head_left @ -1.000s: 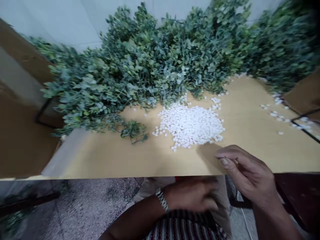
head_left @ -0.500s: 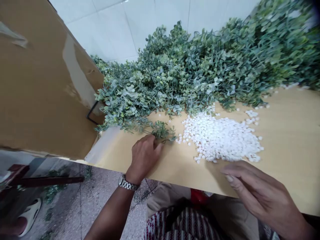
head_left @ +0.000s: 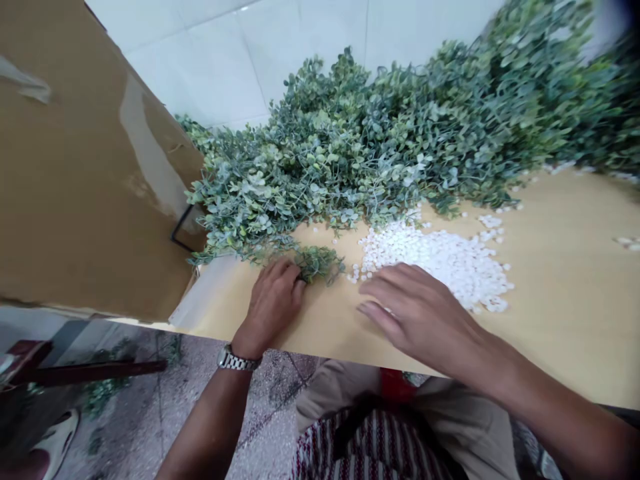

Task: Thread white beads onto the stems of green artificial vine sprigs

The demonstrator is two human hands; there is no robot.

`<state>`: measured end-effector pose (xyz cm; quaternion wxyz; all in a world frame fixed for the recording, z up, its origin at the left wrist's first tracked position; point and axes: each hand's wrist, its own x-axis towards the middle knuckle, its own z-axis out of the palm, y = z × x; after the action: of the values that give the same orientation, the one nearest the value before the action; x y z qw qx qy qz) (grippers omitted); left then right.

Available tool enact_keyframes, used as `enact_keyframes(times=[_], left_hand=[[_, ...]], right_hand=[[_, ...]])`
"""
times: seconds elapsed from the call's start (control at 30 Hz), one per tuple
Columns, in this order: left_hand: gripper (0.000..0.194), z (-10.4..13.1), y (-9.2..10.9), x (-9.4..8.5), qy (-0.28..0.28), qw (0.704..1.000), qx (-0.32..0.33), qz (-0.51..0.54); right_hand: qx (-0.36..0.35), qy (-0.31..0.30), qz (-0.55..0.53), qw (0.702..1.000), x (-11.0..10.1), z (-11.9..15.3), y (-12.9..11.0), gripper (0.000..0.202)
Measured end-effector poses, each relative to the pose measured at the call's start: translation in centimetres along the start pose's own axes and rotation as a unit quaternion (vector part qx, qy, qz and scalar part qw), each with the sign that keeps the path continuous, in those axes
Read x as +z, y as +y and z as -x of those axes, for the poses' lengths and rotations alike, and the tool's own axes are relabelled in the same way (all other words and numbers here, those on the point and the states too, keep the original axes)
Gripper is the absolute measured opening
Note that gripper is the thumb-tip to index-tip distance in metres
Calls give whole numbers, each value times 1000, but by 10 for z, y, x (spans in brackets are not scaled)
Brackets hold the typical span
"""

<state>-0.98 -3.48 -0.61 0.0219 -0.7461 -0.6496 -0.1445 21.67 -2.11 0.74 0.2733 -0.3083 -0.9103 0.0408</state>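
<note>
My left hand (head_left: 275,294), with a metal watch on its wrist, rests on the table with its fingers closed around the stem end of a small green leafy sprig (head_left: 316,262). The fingertips are partly hidden. My right hand (head_left: 417,313) hovers over the near left edge of a pile of small white pieces (head_left: 440,257), back of the hand up. Its thumb is apart from the bent fingers, which are slightly blurred. A white speck shows between thumb and fingers; whether it is held or lies behind is unclear.
Along the wall lies a long heap of artificial greenery (head_left: 350,147). A large cardboard box (head_left: 100,167) stands at the left. The wooden tabletop (head_left: 565,293) ends close to my lap. A few loose white pieces (head_left: 627,243) lie far right. A stool (head_left: 90,372) is below left.
My right hand has swept left from the near right side of the white pile toward the sprig. My left hand has shifted slightly left and still holds the sprig.
</note>
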Motion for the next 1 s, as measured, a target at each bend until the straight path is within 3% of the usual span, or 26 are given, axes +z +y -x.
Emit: enact_keyframes(times=[0.13, 0.23, 0.37, 0.53, 0.6, 0.7, 0.73, 0.77, 0.83, 0.9, 0.97, 1.0], left_hand=[[19, 6, -5, 3, 12, 999, 11, 29], [19, 15, -8, 4, 20, 999, 6, 35], [22, 22, -13, 3, 36, 998, -28, 31], [13, 26, -13, 0, 59, 995, -75, 0], [11, 32, -7, -4, 110, 990, -85, -20], [17, 41, 14, -11, 220, 972, -63, 61], [16, 43, 24, -13, 218, 965, -48, 137], [15, 44, 35, -15, 175, 956, -32, 232], [21, 42, 59, -14, 24, 900, -24, 434], [29, 34, 81, -9, -84, 774, -35, 626], [33, 26, 96, -2, -89, 645, -74, 755], [34, 22, 102, 0, -81, 601, -98, 789]], right_hand=[[31, -95, 76, 992, 28, -50, -11, 16], [34, -121, 99, 987, 40, -66, -10, 18], [81, -89, 45, 992, 25, -65, 6, 18], [154, 31, -150, 976, -6, -49, 23, 18], [201, 54, -269, 940, -13, -38, 25, 21], [276, 61, -457, 843, -18, -19, 20, 30], [295, 64, -514, 803, -18, -13, 16, 32], [309, 69, -563, 763, -19, -7, 12, 33], [325, 81, -639, 692, -17, 5, 2, 31], [332, 85, -692, 635, -14, 18, -9, 28], [343, 80, -726, 591, -9, 30, -19, 28], [351, 78, -734, 576, -7, 37, -23, 29]])
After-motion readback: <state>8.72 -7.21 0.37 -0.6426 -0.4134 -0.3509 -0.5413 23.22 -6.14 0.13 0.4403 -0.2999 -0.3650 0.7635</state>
